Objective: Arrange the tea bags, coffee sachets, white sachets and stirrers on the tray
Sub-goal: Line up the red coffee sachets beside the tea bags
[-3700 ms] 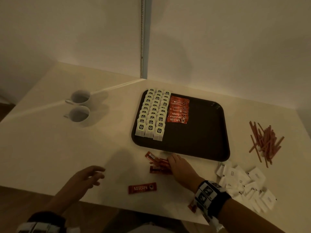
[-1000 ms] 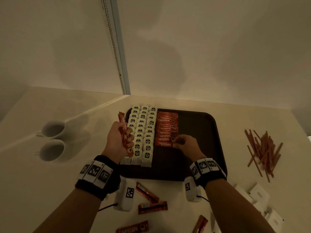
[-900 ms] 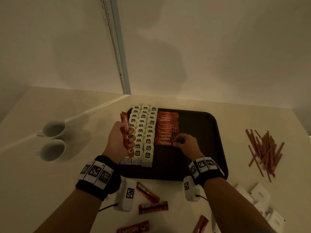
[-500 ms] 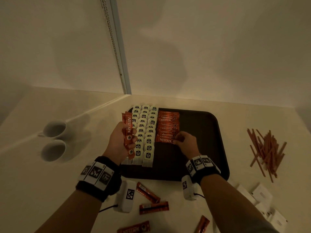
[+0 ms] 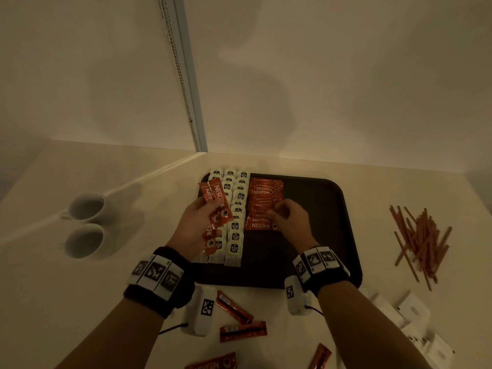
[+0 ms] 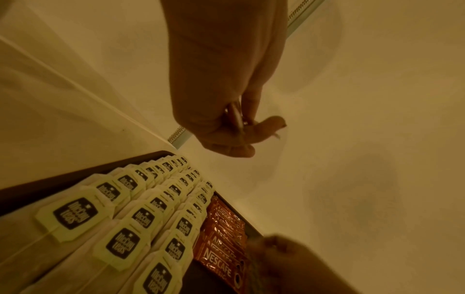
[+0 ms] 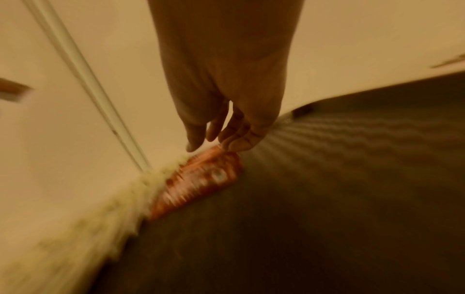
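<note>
A dark brown tray (image 5: 332,209) holds three columns of tea bags (image 5: 237,209) and, beside them, a row of red coffee sachets (image 5: 263,203). My left hand (image 5: 197,225) hovers over the tea bags and grips a fan of several coffee sachets (image 5: 215,206); the left wrist view shows them edge-on (image 6: 236,117) between thumb and fingers. My right hand (image 5: 279,213) is over the right ends of the sachet row, fingers loosely bent. In the blurred right wrist view its thumb and fingers (image 7: 236,143) stand apart just above the row (image 7: 201,179). The tray's right half is bare.
Loose coffee sachets (image 5: 234,310) lie on the table in front of the tray. Red stirrers (image 5: 420,243) are heaped to the right, white sachets (image 5: 415,323) at the front right. Two white cups (image 5: 85,209) stand at the left. Walls close the far side.
Both hands came up from the loose sachets at the table's front. My right hand laid a sachet at the row's near end and slid farther along; my left hand fanned its sachets out.
</note>
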{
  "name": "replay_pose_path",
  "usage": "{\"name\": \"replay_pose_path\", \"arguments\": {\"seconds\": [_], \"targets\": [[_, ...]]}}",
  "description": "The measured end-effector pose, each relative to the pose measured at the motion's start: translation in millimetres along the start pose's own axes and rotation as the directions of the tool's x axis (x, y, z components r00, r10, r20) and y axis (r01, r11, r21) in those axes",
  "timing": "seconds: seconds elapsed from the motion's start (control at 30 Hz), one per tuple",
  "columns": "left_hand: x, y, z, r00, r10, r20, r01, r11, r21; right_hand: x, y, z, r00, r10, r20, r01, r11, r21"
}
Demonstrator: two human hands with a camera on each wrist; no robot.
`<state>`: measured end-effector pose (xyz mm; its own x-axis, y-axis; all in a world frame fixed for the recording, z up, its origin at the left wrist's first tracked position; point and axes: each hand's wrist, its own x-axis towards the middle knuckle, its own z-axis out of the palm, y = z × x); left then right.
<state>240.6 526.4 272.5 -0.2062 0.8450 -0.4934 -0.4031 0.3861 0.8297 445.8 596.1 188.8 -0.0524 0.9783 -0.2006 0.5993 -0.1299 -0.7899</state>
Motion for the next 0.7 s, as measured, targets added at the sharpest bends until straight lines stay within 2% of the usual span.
{"name": "replay_pose_path", "arguments": {"seconds": [0.07, 0.13, 0.2, 0.3, 0.47, 0.6, 0.7], "targets": [[1.3, -0.2, 4.1, 1.0, 0.022, 0.01, -0.023, 0.999, 0.04, -9.8, -33.1, -6.8, 0.988, -0.106, 0.116, 0.091, 0.988, 0.127], [2.8, 0.3, 9.8, 0.998, 0.049, 0.027, -0.051, 0.996, 0.068, -19.9, -63.3, -9.2, 0.938, -0.201, 0.282, 0.142, 0.966, 0.215], [3.2, 0.7, 16.5, 0.997, 0.068, 0.041, -0.072, 0.992, 0.1, -27.2, -82.4, -8.9, 0.896, -0.259, 0.36, 0.143, 0.937, 0.318], [3.3, 1.7, 19.7, 0.997, 0.061, 0.039, -0.064, 0.994, 0.091, -31.1, -95.9, -10.1, 0.9, -0.279, 0.335, 0.149, 0.919, 0.366], [4.9, -1.8, 8.4, 0.999, 0.035, 0.002, -0.035, 0.999, -0.011, -30.1, -104.8, -24.3, 0.901, -0.34, 0.271, 0.269, 0.925, 0.268], [1.7, -7.5, 8.3, 0.997, -0.056, 0.061, 0.063, 0.991, -0.114, -31.5, -113.1, -31.0, 0.931, -0.331, 0.157, 0.265, 0.905, 0.333], [2.3, -10.0, 8.7, 0.994, -0.074, 0.086, 0.087, 0.985, -0.15, -31.6, -116.6, -35.2, 0.944, -0.312, 0.106, 0.264, 0.909, 0.323]]}}
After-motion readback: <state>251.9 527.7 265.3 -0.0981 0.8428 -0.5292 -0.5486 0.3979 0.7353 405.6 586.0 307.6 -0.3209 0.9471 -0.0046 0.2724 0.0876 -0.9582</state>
